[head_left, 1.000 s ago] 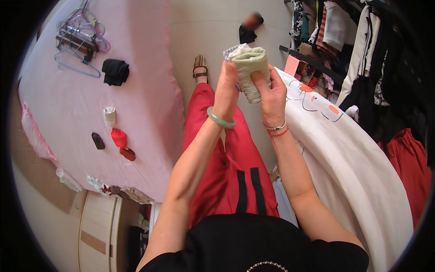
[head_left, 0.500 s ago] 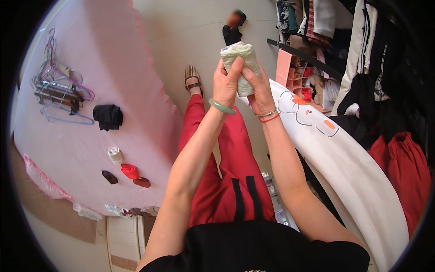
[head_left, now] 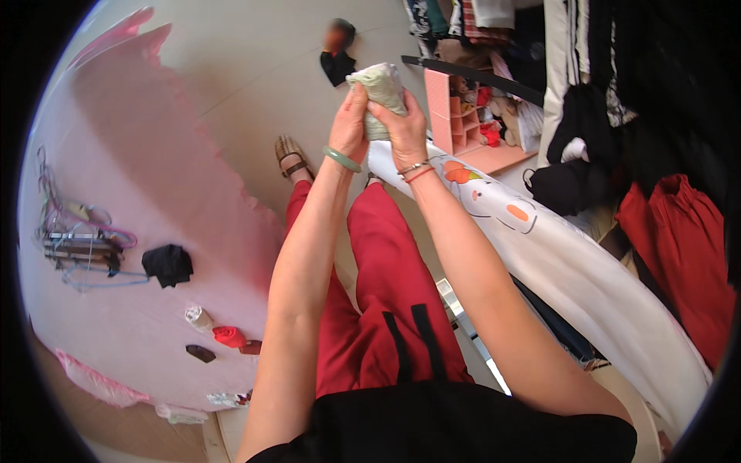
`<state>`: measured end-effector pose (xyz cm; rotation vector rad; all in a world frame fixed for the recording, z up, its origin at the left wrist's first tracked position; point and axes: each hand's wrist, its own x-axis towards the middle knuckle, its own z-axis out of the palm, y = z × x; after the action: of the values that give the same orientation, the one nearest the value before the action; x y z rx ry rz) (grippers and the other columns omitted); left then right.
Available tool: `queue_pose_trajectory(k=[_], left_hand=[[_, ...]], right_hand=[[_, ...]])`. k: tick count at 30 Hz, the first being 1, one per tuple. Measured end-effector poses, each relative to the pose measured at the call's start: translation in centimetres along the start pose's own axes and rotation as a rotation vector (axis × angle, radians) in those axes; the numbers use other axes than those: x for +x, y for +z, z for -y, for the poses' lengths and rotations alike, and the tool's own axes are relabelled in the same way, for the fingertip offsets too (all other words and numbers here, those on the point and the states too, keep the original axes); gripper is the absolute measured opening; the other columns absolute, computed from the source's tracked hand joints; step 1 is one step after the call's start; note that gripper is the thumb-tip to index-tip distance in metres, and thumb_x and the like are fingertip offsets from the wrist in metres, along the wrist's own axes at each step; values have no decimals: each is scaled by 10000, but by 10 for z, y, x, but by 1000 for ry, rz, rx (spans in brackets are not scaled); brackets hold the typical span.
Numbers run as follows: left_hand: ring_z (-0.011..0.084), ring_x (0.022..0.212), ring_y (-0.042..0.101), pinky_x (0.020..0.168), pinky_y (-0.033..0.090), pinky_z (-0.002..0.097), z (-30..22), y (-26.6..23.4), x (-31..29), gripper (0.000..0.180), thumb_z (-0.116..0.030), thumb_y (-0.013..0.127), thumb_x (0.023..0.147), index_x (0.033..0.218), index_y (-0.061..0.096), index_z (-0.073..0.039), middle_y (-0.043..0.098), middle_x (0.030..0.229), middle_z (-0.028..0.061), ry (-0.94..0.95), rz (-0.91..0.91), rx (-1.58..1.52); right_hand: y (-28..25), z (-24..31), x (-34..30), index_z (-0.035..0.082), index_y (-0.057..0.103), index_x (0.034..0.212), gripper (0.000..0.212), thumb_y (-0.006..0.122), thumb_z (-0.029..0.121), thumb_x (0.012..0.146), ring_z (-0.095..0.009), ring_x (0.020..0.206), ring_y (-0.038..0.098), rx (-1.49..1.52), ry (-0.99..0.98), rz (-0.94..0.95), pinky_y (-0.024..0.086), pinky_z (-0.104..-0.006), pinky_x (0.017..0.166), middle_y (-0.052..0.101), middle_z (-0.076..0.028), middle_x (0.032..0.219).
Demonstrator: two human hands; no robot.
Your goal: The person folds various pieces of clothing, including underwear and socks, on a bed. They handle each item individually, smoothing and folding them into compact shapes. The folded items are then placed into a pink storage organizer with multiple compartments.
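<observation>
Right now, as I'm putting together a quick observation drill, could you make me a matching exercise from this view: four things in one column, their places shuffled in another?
Things
1. Green cloth bundle
2. Folded black cloth
3. Green bangle
4. Pink divided box

Places
A. Around the left wrist
B. Near the hanging clothes
C. Held by the left hand and right hand
D. On the pink sheet, beside the hangers

Pairs: 1-C, 2-D, 3-A, 4-B
</observation>
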<state>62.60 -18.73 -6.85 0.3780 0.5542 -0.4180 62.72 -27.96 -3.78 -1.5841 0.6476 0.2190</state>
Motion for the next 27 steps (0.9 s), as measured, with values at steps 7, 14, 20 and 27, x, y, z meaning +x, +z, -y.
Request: queue_pose_trajectory(k=[7, 14, 20, 27], left_hand=[[156, 1020, 591, 886, 495, 312, 59, -10, 32, 437, -417, 493, 983, 1219, 536, -52, 611, 1124, 49, 8, -177, -155], [209, 1070, 587, 951, 477, 359, 164, -8, 65, 410, -352, 486, 998, 1253, 521, -32, 603, 1174, 90, -128, -231, -121], [195, 1041, 575, 896, 482, 333, 276, 17, 88, 488, -288, 484, 993, 1393, 382, -28, 558, 1232, 102, -250, -389, 146], [181, 1348, 365, 1105, 257, 285, 368, 28, 82, 574, -319, 449, 1003, 1505, 264, -110, 357, 1502, 73, -335, -140, 246]], right_hand=[[-41, -35, 35, -25, 571, 1174, 557, 804, 145, 697, -131, 922, 606, -56, 114, 15, 496, -258, 810, 644, -70, 1055], [-136, -60, 53, -6, 597, 1111, 405, 761, 85, 752, -150, 908, 625, -42, 264, -49, 503, -267, 799, 654, -64, 1010], [-224, -92, 73, 6, 627, 1082, 491, 814, 184, 664, -176, 845, 636, -337, 332, -396, 524, -294, 722, 661, -89, 978], [-332, -142, 109, -1, 560, 1090, 640, 847, 239, 571, -364, 1034, 583, -1242, 215, -693, 486, -403, 903, 599, -220, 1110]])
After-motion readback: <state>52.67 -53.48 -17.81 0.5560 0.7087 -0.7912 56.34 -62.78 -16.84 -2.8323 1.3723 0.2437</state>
